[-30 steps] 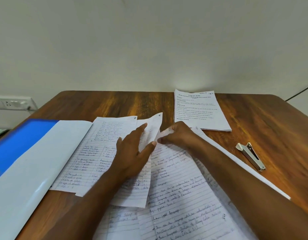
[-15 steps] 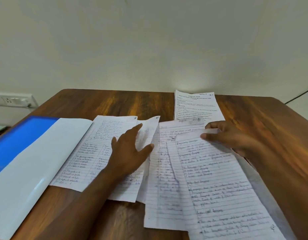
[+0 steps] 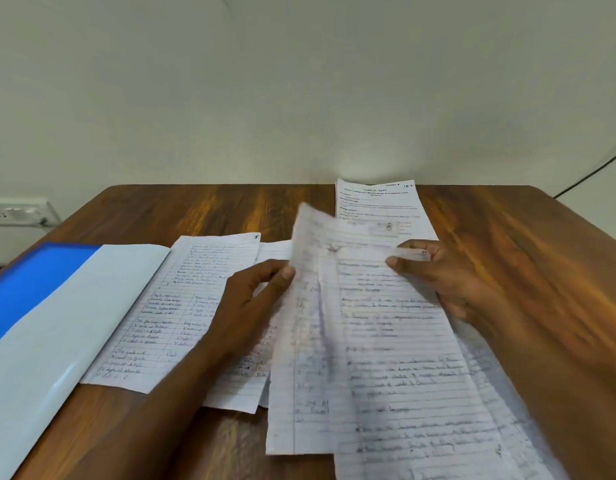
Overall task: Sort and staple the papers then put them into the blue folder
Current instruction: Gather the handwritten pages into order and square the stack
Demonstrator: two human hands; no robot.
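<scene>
At table's near edge, lined sheets (image 3: 403,358) overhang. Left hand (image 3: 251,303) pinches a blurred sheet (image 3: 310,271), lifted since before; right hand (image 3: 438,271) pinches a sheet corner. Folder (image 3: 39,306) lies open left. Bare wood right; stapler gone from view. Printed page (image 3: 375,202) farthest.

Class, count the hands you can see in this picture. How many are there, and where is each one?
2. The left hand pinches the left edge of a lifted handwritten sheet at centre. The right hand grips the top of another handwritten sheet to its right.
</scene>
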